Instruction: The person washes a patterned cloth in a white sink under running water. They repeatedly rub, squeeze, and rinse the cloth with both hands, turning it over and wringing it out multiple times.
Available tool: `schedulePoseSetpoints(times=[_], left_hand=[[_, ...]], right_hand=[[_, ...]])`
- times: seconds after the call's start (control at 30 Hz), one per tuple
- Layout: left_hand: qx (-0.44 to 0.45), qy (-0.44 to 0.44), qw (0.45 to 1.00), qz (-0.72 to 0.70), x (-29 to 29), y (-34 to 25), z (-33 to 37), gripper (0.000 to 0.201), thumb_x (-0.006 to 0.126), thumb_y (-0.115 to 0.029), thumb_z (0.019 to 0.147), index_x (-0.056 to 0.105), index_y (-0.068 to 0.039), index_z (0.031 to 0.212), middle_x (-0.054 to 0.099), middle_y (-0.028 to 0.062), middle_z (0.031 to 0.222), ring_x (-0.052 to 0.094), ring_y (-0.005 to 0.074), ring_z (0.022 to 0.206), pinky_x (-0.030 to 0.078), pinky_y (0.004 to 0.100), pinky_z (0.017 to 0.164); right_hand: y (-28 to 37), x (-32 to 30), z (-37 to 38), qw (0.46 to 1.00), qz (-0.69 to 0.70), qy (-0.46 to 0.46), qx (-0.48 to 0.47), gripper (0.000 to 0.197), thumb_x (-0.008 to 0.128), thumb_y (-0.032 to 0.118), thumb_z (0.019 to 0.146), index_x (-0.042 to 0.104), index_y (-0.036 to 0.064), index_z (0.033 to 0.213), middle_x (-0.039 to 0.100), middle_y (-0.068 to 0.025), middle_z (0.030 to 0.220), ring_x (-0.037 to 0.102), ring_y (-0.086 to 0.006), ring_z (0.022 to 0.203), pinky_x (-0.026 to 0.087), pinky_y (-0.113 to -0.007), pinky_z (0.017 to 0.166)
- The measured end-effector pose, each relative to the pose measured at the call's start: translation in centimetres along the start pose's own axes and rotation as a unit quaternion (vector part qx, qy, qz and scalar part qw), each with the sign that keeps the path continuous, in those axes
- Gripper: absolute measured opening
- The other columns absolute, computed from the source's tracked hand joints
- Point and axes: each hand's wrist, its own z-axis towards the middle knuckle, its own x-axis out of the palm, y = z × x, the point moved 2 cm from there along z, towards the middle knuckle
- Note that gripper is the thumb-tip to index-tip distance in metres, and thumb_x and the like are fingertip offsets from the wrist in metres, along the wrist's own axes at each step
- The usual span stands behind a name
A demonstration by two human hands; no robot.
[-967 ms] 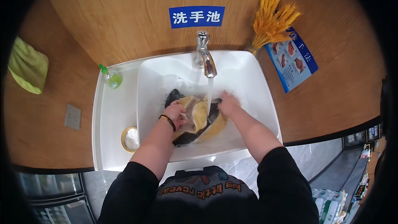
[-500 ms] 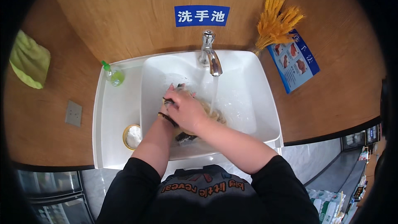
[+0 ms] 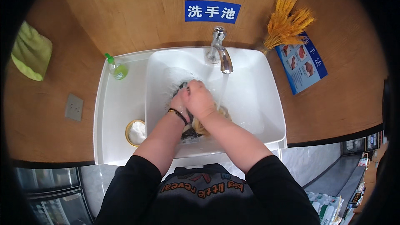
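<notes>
Inside the white sink (image 3: 260, 96), my left hand (image 3: 179, 101) and my right hand (image 3: 201, 99) are pressed together, fingers closed around a wet black-and-tan piece of cloth. Its tan part (image 3: 201, 128) hangs below my right hand, and a dark part (image 3: 191, 134) lies toward the sink's near side. More dark cloth shows past my left fingers; my hands hide the middle. From the chrome faucet (image 3: 225, 60), water runs down just right of my right hand. Suds cling to the basin around the cloth. A dark beaded band circles my left wrist.
On the left ledge stand a green-capped soap bottle (image 3: 118, 70) and a bowl of white powder (image 3: 136, 133). A yellow-green towel (image 3: 31, 52) hangs on the left wall. Dried wheat stalks (image 3: 287, 23) and a blue leaflet (image 3: 303, 64) are at the right.
My right hand has shifted from over my left wrist to beside my left hand, and both now squeeze the cloth together. The view has moved slightly, so the sink appears farther right.
</notes>
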Motion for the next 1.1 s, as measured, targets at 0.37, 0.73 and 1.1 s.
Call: schedulePoseSetpoints(times=[0.37,0.73,1.1], left_hand=[[-0.017,0.059,0.990,-0.124,4.4,-1.8,-4.5,0.030,0.046,-0.032,0.087,0.053,-0.006,0.102,0.059,0.0098,0.096,0.056,0.0237,0.093,0.044,0.0379,0.084],[0.018,-0.007,0.998,-0.054,4.8,-2.9,-5.6,0.034,0.038,-0.040,0.091,0.053,-0.011,0.100,0.057,0.0037,0.095,0.054,0.0202,0.090,0.044,0.0351,0.077],[0.064,0.050,0.992,-0.093,2.2,-2.7,-4.9,0.026,0.043,-0.033,0.088,0.056,-0.011,0.089,0.060,0.0063,0.087,0.056,0.0215,0.081,0.046,0.0356,0.075]], right_hand=[[-4.5,-1.7,2.0,0.998,0.045,0.013,0.047,0.014,0.048,0.014,0.080,0.054,0.0062,0.090,0.057,-0.0193,0.092,0.055,-0.0377,0.086,0.045,-0.042,0.076],[0.7,-0.2,2.0,0.997,-0.023,0.071,-0.012,0.026,0.049,0.028,0.084,0.054,0.0030,0.085,0.057,-0.0188,0.084,0.057,-0.0381,0.080,0.047,-0.044,0.072],[1.9,1.1,0.2,0.991,-0.062,0.109,-0.043,0.026,0.048,0.026,0.085,0.055,0.0022,0.088,0.057,-0.0221,0.084,0.057,-0.0376,0.076,0.047,-0.044,0.069]])
